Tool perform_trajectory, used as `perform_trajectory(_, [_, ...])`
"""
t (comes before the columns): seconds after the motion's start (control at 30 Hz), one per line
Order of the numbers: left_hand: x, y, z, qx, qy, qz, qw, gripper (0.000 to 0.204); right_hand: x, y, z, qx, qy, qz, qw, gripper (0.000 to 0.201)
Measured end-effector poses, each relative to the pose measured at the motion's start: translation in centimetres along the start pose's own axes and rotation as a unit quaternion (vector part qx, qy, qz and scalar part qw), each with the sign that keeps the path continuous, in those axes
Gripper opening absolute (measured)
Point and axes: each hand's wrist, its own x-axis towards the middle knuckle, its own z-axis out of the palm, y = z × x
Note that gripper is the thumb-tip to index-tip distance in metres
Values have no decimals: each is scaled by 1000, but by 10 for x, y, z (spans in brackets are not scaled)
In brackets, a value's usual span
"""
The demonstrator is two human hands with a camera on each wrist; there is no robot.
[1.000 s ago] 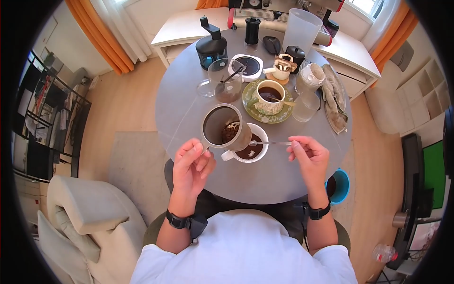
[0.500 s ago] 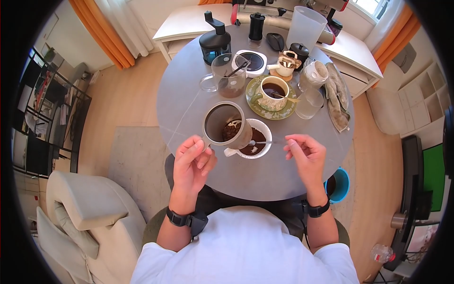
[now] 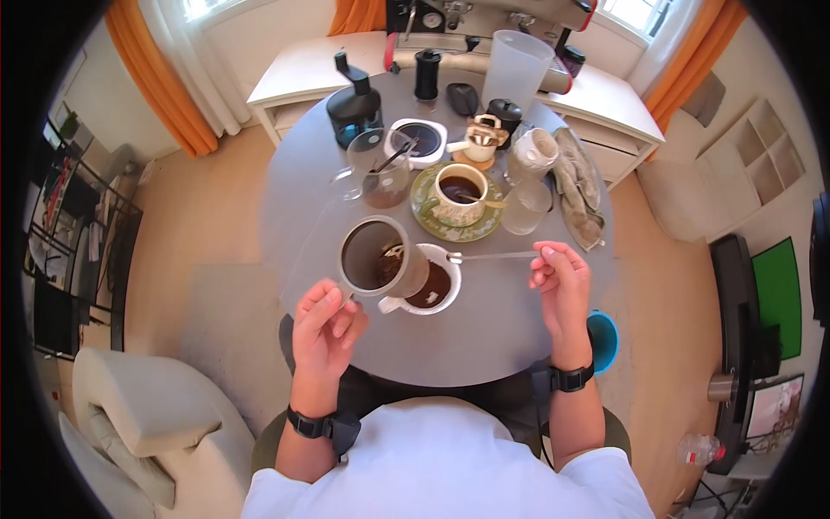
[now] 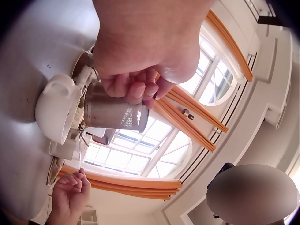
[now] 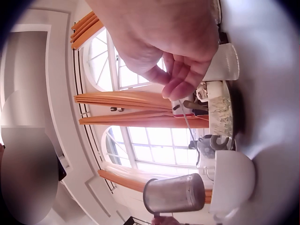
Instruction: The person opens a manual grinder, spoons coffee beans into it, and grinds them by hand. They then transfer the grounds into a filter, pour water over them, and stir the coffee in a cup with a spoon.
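My left hand (image 3: 328, 324) pinches the handle of a metal filter cup (image 3: 373, 258), tilted over the left side of a white cup (image 3: 443, 296). Dark grounds lie inside the filter cup, and dark contents with a pale bit show in the white cup. A thin metal spoon (image 3: 493, 256) is pinched by its end between thumb and fingers of my right hand (image 3: 562, 281); its tip is at the white cup's right rim. In the left wrist view the metal cup (image 4: 110, 108) hangs beside the white cup (image 4: 56, 110).
Behind are a patterned cup of dark liquid on a green saucer (image 3: 424, 208), a glass mug (image 3: 380, 183) with a dark stick, a scale (image 3: 432, 156), a clear glass (image 3: 526, 212) and a grey cloth (image 3: 575, 186). A blue bin (image 3: 605, 342) stands by the table's right edge.
The spoon has moved right, from inside the white cup to its rim, with my right hand. My left hand still holds the metal cup over the white cup. The head view has shifted.
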Motion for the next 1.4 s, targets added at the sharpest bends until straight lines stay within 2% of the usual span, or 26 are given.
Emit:
perform_trajectory(0.1, [2, -2, 1, -4, -7, 1, 1000, 20, 27, -33, -15, 29, 33, -60, 997, 17])
perform_trajectory(0.17, [2, -4, 0, 2, -4, 0, 1000, 21, 51, -61, -28, 37, 68, -169, 983, 17])
perform_trajectory(0.2, [2, -4, 1, 9, -8, 1, 1000, 22, 62, -74, -30, 36, 66, -176, 982, 17])
perform_trajectory(0.27, [2, -4, 5, 12, -6, 6, 1000, 22, 81, -93, -27, -26, 117, -296, 948, 17])
perform_trajectory(0.3, [2, -4, 6, 18, 2, 6, 1000, 23, 91, -93, -24, -25, 115, -298, 947, 17])
perform_trajectory(0.37, [2, -4, 7, 16, 0, 5, 1000, 23, 108, -85, -23, -211, 112, -390, 889, 17])
perform_trajectory(0.4, [2, -5, 8, 13, 0, 1, 1000, 23, 109, -82, -21, -210, 110, -391, 889, 17])
perform_trajectory(0.43, [1, -5, 9, 15, 1, 2, 1000, 23, 109, -77, -18, -360, 78, -421, 829, 16])
perform_trajectory(0.47, [1, -4, 9, 16, -4, -4, 1000, 23, 109, -73, -15, -499, 42, -440, 746, 16])
perform_trajectory(0.6, [1, -3, 5, 10, -1, -14, 1000, 21, 100, -71, -15, -450, 82, -424, 782, 16])
perform_trajectory(0.67, [3, -3, 4, 6, -8, -20, 1000, 20, 85, -78, -10, -313, 122, -418, 844, 15])
perform_trajectory(0.7, [3, -2, 3, -1, -22, -27, 999, 19, 75, -79, -9, -313, 118, -406, 851, 15])
perform_trajectory(0.8, [5, -1, 5, 8, -3, -20, 1000, 21, 47, -74, -7, -173, 83, -335, 922, 15])
perform_trajectory(0.83, [6, 0, 6, 13, 3, -10, 1000, 24, 35, -69, -5, -171, 84, -328, 925, 15])
perform_trajectory(0.93, [7, 2, 4, 15, -5, -9, 1000, 23, -3, -47, 17, -187, -11, -206, 961, 13])
perform_trajectory(0.97, [7, 3, 3, 17, -19, -9, 1000, 23, -12, -38, 25, -183, -9, -202, 962, 13])
perform_trajectory(1.03, [7, 3, 3, 23, -17, -11, 1000, 23, -23, -24, 40, -222, -80, -120, 964, 11])
perform_trajectory(1.07, [7, 4, 3, 24, -15, -10, 1000, 22, -24, -17, 44, -220, -77, -119, 965, 11])
perform_trajectory(1.13, [7, 4, 3, 25, -14, -11, 1000, 22, -24, -3, 49, -294, -103, -138, 940, 10])
perform_trajectory(1.23, [6, 4, -2, 18, -23, -10, 1000, 21, -26, -1, 56, -336, -115, -163, 920, 9])
perform_trajectory(1.4, [5, 4, 0, 23, -10, -6, 1000, 21, -26, 7, 53, -343, -129, -156, 917, 10])
